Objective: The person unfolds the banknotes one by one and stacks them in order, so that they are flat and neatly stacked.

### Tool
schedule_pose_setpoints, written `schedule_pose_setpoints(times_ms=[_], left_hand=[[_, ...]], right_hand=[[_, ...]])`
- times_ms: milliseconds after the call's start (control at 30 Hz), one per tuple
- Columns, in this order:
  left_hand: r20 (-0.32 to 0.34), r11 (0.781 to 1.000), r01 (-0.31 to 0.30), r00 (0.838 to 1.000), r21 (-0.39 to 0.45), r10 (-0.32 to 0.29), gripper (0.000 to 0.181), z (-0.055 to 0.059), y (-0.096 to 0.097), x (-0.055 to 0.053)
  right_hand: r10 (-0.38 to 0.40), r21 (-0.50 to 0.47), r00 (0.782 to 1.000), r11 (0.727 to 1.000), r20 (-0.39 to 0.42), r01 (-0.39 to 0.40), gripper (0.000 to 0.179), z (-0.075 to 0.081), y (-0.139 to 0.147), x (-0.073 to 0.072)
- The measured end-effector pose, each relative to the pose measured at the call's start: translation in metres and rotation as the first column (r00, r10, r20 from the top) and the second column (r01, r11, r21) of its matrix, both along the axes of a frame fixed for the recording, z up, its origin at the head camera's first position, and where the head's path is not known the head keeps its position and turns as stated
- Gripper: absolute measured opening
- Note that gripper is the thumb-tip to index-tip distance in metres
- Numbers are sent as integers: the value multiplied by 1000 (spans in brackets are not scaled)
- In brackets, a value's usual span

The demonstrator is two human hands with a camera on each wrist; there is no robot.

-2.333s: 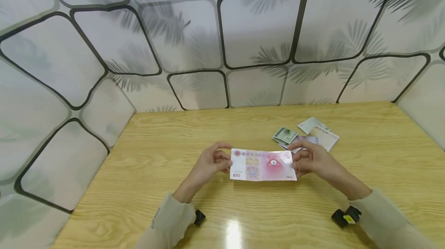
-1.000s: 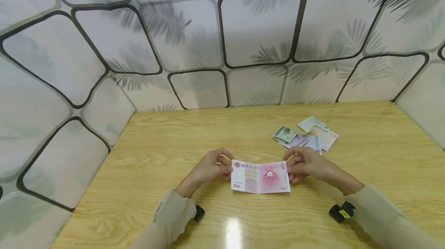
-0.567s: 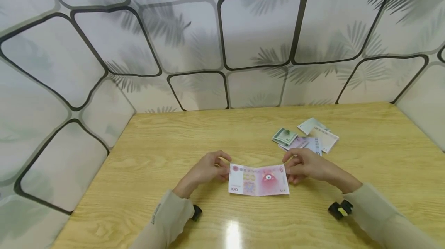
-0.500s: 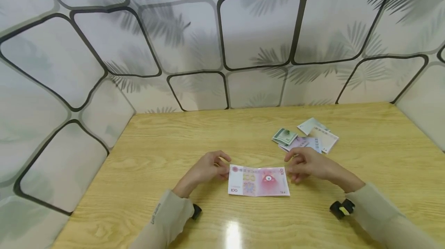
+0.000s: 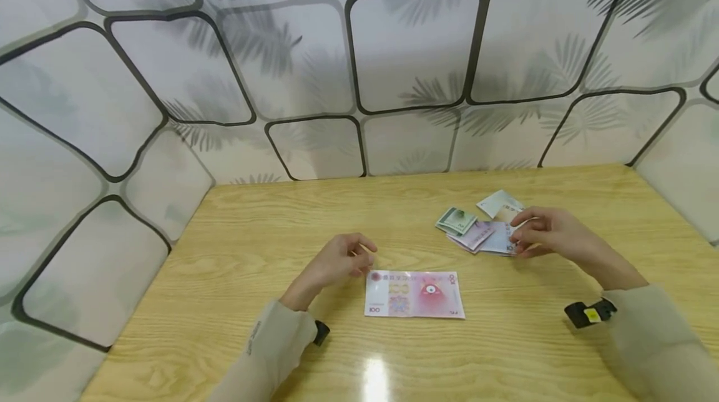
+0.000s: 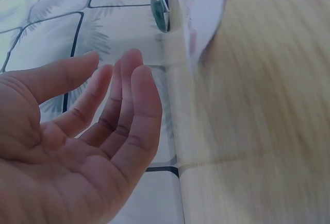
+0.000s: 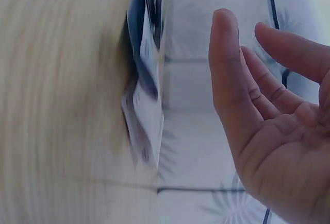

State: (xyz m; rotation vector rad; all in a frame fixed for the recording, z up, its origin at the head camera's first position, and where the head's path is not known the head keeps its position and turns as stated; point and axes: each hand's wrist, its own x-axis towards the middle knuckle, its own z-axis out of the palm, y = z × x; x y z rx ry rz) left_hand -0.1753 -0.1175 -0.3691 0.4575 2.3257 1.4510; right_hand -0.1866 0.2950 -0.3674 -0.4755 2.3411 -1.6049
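Observation:
An unfolded pink 100 banknote (image 5: pixel 414 294) lies on the wooden table, a faint crease down its middle. My left hand (image 5: pixel 337 261) hovers at its upper left corner; the left wrist view shows loosely bent fingers (image 6: pixel 147 100) with nothing in them. Over the right side of a small group of notes is my right hand (image 5: pixel 553 236), relaxed and holding nothing in the right wrist view. The group has a folded green note (image 5: pixel 457 221), a purple note (image 5: pixel 473 236), a blue note (image 5: pixel 497 240), a pale green note (image 5: pixel 498 202) and a beige note (image 5: pixel 505 213), partly hidden by that hand.
The wooden table (image 5: pixel 269 227) meets a patterned wall covering (image 5: pixel 415 46) at the back and sides. Each wrist carries a small black device, the left one (image 5: pixel 321 332) and the right one (image 5: pixel 590 313). A bright reflection shows near the table's front.
Both hands have let go of the pink banknote, which was lowered and now lies flatter on the table. My right hand has moved right and away to the other notes; the left stays near.

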Motion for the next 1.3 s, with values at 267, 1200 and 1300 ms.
schedule_pose_setpoints(times_ms=[267, 1200, 1300], left_hand=[[-14, 999, 17, 1000, 46, -16, 25, 6, 15, -11], [106, 980, -65, 993, 190, 45, 27, 13, 63, -45], [120, 975, -74, 992, 208, 50, 27, 13, 69, -48]], right_hand=[[-103, -18, 994, 994, 37, 104, 14, 1, 28, -8], [-243, 74, 963, 969, 120, 235, 36, 6, 54, -38], [-253, 51, 956, 967, 145, 249, 29, 4, 56, -39]])
